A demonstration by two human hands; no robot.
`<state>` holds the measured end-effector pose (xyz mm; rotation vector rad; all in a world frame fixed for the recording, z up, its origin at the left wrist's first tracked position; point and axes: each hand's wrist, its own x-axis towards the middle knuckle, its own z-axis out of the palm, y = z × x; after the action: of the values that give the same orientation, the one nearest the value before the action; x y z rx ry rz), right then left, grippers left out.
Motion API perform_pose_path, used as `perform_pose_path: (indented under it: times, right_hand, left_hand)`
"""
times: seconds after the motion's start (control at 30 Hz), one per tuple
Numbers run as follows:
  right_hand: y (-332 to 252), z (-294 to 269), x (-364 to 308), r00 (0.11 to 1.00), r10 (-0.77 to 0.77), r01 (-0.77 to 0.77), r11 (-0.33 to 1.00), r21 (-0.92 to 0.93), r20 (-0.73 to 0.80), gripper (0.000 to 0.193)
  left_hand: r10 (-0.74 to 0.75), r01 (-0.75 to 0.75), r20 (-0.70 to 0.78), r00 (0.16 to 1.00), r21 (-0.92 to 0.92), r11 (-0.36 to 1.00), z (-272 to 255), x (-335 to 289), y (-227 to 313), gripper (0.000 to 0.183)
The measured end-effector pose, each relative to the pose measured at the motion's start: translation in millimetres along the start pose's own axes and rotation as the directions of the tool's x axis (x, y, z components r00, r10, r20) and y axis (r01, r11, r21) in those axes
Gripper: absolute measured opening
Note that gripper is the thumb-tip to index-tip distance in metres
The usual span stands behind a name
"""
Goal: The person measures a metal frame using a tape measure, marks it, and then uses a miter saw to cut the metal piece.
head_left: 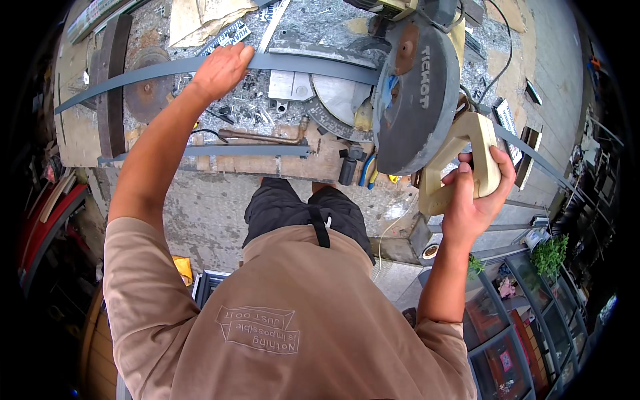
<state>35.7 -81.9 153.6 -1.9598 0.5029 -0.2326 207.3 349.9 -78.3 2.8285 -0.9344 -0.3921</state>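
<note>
A long grey metal profile lies across the bench, bending in the fisheye picture. My left hand is closed over it, left of the miter saw's base. To the right, my right hand wraps round the cream loop handle of the saw. The saw's dark round blade guard stands over the profile and hides part of it. Beyond the guard, a grey length continues to the right. Whether the blade touches the profile is hidden by the guard.
Metal shavings cover the bench. A dark beam and a rusty saw disc lie at the left. Along the near edge are another grey strip, a rusty bent wrench, a hammer and blue-handled pliers. A black cable runs behind the saw.
</note>
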Motion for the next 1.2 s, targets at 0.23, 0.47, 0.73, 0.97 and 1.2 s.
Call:
perform_pose_path:
  times: [0.23,0.47,0.73,0.97,1.2]
  right_hand:
    - [-0.6,-0.8,1.8,1.000,-0.004,0.004,1.000,-0.016,-0.001,0.050]
    - [2.0,-0.8,0.7,1.000,-0.032,0.032,0.999,-0.024,0.000,0.050]
    - [2.7,-0.4,1.2,0.999,-0.045,0.045,0.999,-0.029,-0.001,0.050]
    - [-7.7,0.6,2.7,1.000,0.017,-0.017,1.000,-0.005,-0.005,0.049]
    - [-5.0,0.2,2.8,1.000,0.010,-0.010,1.000,-0.005,-0.001,0.050]
  left_hand:
    - [-0.003,0.003,0.004,1.000,0.019,1.000,2.7,1.3,-1.1,0.032]
    - [0.007,-0.007,0.011,1.000,0.025,1.000,1.4,2.0,-1.4,0.030]
    - [0.000,-0.001,0.023,1.000,0.046,0.999,1.3,1.9,-0.8,0.031]
    - [0.011,-0.011,-0.003,1.000,0.053,0.999,3.4,1.9,-2.1,0.028]
    - [0.006,-0.007,0.012,1.000,0.061,0.998,1.7,3.1,-1.3,0.025]
